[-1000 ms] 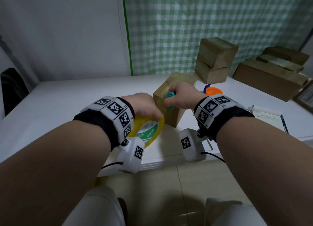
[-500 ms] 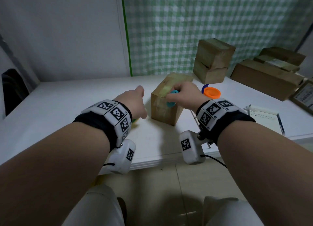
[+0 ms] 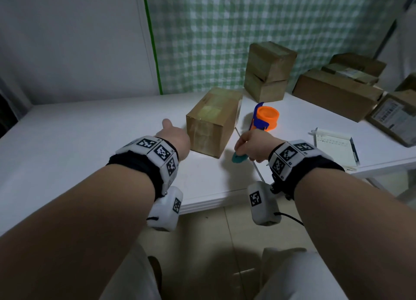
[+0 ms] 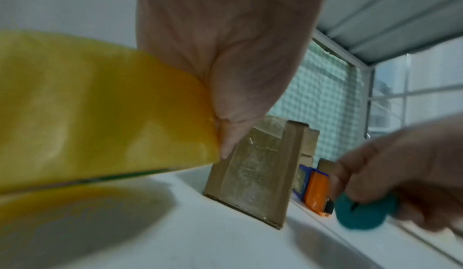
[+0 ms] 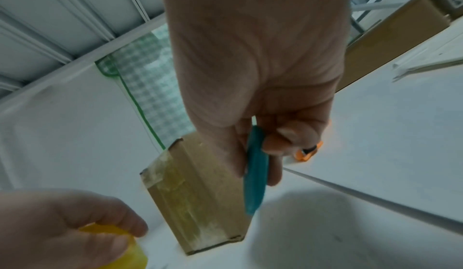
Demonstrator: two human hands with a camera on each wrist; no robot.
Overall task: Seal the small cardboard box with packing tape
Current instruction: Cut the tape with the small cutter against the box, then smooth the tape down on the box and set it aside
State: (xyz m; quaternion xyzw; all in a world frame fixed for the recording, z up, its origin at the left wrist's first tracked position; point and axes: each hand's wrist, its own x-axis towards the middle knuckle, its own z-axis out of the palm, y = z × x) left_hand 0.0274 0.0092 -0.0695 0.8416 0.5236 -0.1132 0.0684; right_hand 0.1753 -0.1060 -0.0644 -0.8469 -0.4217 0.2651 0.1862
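Note:
The small cardboard box (image 3: 211, 119) lies on the white table (image 3: 78, 137), with glossy tape over its top and near end (image 4: 250, 172). My left hand (image 3: 173, 135) is just left of the box, apart from it, and grips a yellow tape roll (image 4: 100, 111); in the head view the hand hides the roll. My right hand (image 3: 252, 144) is at the box's near right corner, off the box. It pinches a flat teal cutter (image 5: 255, 170) between thumb and fingers. No tape strand shows between roll and box.
An orange and blue tape dispenser (image 3: 265, 117) stands right of the box. Two stacked cartons (image 3: 267, 70) sit behind it, and larger cartons (image 3: 335, 92) lie at far right. A notepad (image 3: 333, 144) lies near the right table edge. A checked curtain (image 3: 247, 29) hangs behind.
My right hand has drawn back off the box towards me with the teal cutter. My left hand has carried the tape roll from the box's near end out to its left.

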